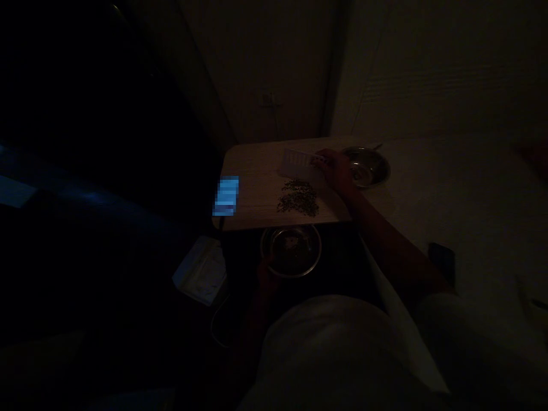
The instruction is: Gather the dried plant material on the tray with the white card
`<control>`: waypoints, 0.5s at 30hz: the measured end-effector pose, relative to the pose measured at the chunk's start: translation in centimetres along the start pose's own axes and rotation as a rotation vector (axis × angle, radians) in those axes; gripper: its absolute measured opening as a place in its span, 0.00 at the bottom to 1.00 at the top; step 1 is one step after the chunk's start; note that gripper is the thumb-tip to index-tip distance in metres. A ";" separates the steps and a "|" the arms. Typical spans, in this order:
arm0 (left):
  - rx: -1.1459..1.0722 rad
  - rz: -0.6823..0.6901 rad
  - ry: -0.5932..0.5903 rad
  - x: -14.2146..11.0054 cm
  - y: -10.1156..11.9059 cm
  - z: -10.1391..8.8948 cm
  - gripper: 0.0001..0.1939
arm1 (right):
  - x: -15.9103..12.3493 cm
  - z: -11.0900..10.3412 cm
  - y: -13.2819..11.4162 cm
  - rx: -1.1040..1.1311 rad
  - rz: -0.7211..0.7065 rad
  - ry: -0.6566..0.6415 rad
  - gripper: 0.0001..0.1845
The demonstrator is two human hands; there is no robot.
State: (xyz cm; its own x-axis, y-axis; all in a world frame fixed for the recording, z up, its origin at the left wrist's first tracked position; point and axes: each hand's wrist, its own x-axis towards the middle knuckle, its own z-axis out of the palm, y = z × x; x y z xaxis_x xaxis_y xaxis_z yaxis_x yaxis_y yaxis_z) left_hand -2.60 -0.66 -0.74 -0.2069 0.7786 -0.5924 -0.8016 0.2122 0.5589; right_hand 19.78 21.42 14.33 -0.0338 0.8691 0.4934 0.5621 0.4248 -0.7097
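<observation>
The scene is very dim. My right hand (331,168) is closed on the end of a flat, pale card (296,164) with what look like printed lines. The card's lower edge is just behind a spread of small dark bits (298,200), perhaps seeds or dried leaves, on the wooden tabletop (254,171). Below the near table edge, my left hand (268,274) grips the left rim of a round metal bowl (317,260). Some small pale bits lie in the bowl. Shadow hides most of the left fingers.
Another metal bowl (387,169) with a utensil handle stands behind my right wrist. A glowing, blurred screen (226,196) lies at the table's left edge. Lower left is a pale box-like object (201,274). A dark flat object (442,262) lies right of my forearm.
</observation>
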 end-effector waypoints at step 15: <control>0.062 -0.027 0.101 -0.6 0.4 0.8 0.13 | 1.7 0.7 2.9 -0.301 0.201 0.276 0.11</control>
State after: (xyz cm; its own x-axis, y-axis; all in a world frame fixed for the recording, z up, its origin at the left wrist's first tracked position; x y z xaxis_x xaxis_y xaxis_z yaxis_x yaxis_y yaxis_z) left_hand -2.31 -0.55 0.30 -0.2441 0.7092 -0.6614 -0.7723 0.2704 0.5749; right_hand 20.76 24.31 12.76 0.2989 0.8095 0.5052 0.7515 0.1266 -0.6475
